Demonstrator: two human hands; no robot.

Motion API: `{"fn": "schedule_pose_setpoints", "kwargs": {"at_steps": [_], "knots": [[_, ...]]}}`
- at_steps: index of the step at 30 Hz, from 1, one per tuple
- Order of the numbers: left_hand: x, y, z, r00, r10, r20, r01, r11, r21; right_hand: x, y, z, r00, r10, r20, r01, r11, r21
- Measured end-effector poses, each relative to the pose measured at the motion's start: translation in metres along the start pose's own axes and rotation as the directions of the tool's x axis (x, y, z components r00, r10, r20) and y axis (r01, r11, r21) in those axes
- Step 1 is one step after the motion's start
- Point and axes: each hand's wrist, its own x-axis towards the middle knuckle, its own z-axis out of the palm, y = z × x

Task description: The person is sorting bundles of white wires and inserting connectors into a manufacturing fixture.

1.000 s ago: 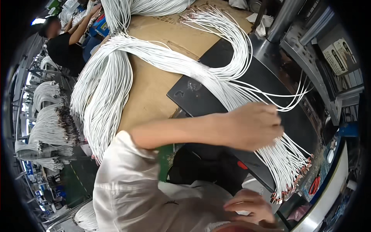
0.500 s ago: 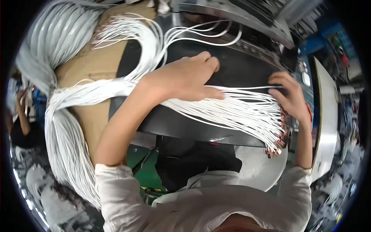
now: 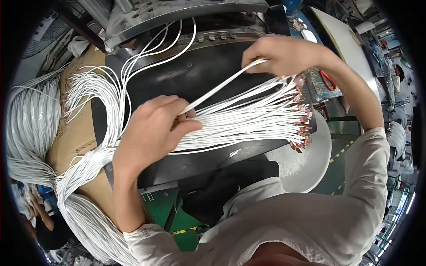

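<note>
White wires point(image 3: 239, 126) lie fanned across a black work surface point(image 3: 164, 84), with small reddish-brown ends point(image 3: 304, 119) bunched at the right. My right hand point(image 3: 284, 55) is closed on a few of these wires, which are raised above the rest and run down toward my left hand. Over the middle of the bundle, my left hand point(image 3: 151, 131) has thumb and fingers curled round the lower part of the raised wires. Left of it the bundle narrows to a gathered neck. A second branch of white wires point(image 3: 106, 102) curves up toward the far left.
A metal machine frame point(image 3: 186, 17) stands along the far edge, and several loose wires reach beneath it. Cardboard point(image 3: 73, 139) and a thick grey-white wire coil point(image 3: 33, 128) are at left. A round grey surface point(image 3: 310, 164) and a red loop-shaped handle point(image 3: 327, 81) are at right.
My right hand moved from the wire ends to the far side, lifting a few wires. My left hand closed round them from an open pose. The view has swung, shifting the scene.
</note>
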Motion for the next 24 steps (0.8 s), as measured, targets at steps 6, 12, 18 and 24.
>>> {"fn": "schedule_pose_setpoints", "kwargs": {"at_steps": [6, 12, 18, 24], "knots": [[0.000, 0.005, 0.006, 0.999, 0.017, -0.031, -0.015, 0.997, 0.070, -0.001, -0.003, -0.021, 0.948, -0.252, 0.194, 0.221, 0.961, 0.168], [0.002, 0.002, 0.009, 0.975, 0.077, -0.207, -0.068, 0.996, 0.050, 0.022, -0.023, -0.002, 0.902, -0.254, 0.350, 0.094, 0.905, 0.416], [0.003, -0.029, 0.012, 0.499, -0.144, -0.854, 0.036, 0.989, -0.146, -0.008, -0.058, -0.016, 0.984, 0.120, 0.129, -0.167, 0.870, 0.465], [0.011, -0.007, 0.024, 0.856, 0.195, -0.479, -0.091, 0.969, 0.232, -0.005, -0.005, -0.043, 0.928, -0.032, 0.370, 0.073, 0.992, -0.099]]}}
